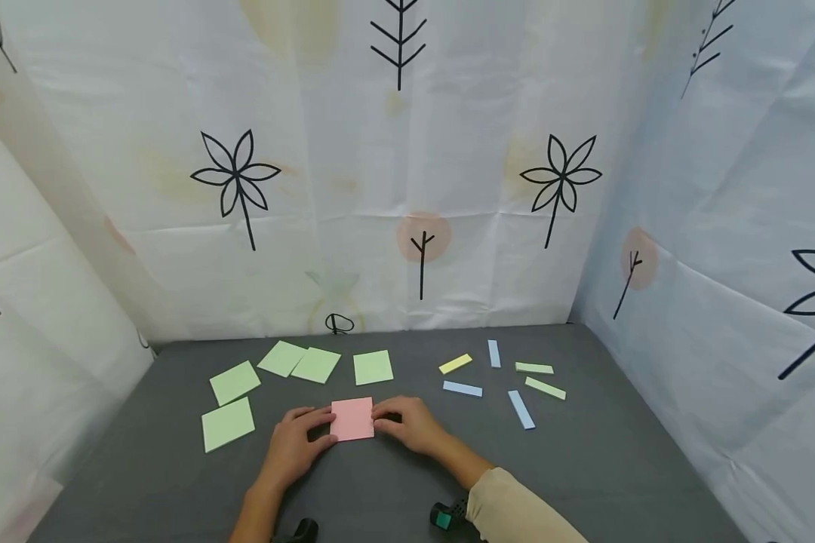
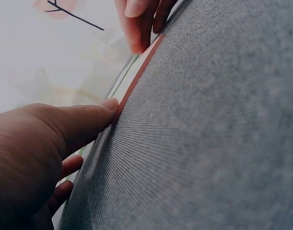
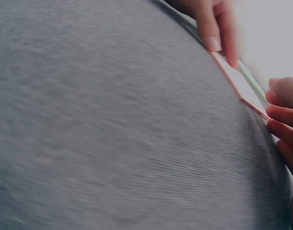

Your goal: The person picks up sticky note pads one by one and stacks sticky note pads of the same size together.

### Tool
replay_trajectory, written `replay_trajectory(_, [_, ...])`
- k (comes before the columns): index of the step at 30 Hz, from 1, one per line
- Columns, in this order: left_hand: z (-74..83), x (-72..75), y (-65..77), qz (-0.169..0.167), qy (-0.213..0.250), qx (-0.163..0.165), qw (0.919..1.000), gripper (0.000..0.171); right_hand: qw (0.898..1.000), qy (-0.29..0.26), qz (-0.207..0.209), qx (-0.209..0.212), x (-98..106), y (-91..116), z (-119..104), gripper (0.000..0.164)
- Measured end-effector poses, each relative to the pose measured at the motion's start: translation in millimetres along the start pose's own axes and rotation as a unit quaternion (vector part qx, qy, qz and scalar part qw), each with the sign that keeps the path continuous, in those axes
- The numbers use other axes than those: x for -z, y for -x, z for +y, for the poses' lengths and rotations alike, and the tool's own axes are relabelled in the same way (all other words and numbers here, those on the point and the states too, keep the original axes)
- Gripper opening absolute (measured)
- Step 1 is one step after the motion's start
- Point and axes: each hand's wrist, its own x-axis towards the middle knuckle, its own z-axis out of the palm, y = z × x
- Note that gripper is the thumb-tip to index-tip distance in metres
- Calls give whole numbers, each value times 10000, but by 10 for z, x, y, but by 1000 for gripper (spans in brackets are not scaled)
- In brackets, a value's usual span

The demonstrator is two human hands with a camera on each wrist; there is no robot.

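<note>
A square pink sticky-note pad [image 1: 352, 419] lies on the grey table between both hands, its thin red edge [image 2: 140, 72] showing in the left wrist view. My left hand [image 1: 295, 445] holds the pad's left side, with the thumb at the near corner and the index finger farther up. At the right side, my right hand [image 1: 410, 424] grips the edge with curled fingers. The right wrist view shows this pad [image 3: 238, 86] from low down, with the right hand's fingers [image 3: 280, 115] at its near corner and the left hand [image 3: 218, 28] at its far end.
Green square notes [image 1: 227, 424] lie left of and behind the pad, two of them overlapping. Narrow blue [image 1: 521, 409], yellow [image 1: 456, 363] and green strips [image 1: 545, 388] are scattered to the right. White printed cloth [image 1: 407, 151] encloses the grey table [image 1: 618, 467]. A black device [image 1: 448, 515] is by the right wrist.
</note>
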Motion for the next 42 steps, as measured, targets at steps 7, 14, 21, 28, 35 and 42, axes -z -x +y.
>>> replay_trajectory(7, [-21,-14,-18,76,36,-58,9999,41,9972,324,530,-423,174,-154,112,17])
replay_trajectory(14, [-12,-16,-48,-22,63,-114,9999,40,9891,648,616,-1168,248,-337,298,32])
replay_trajectory(21, [-49,22,-34,-18,-5,-151,9999,39,9883,1076,317,-1033,179,-399,410,42])
replay_trajectory(28, [-64,29,-29,-52,-53,-113,9999,39,9764,1865,-439,-1000,137,-450,390,50])
replay_trajectory(35, [-52,6,3,-89,-53,-4,9999,38,9708,1967,-697,-1186,124,-417,368,54])
replay_trajectory(42, [-19,10,13,-248,-87,152,9995,37,9693,2051,-741,-1136,123,-385,380,49])
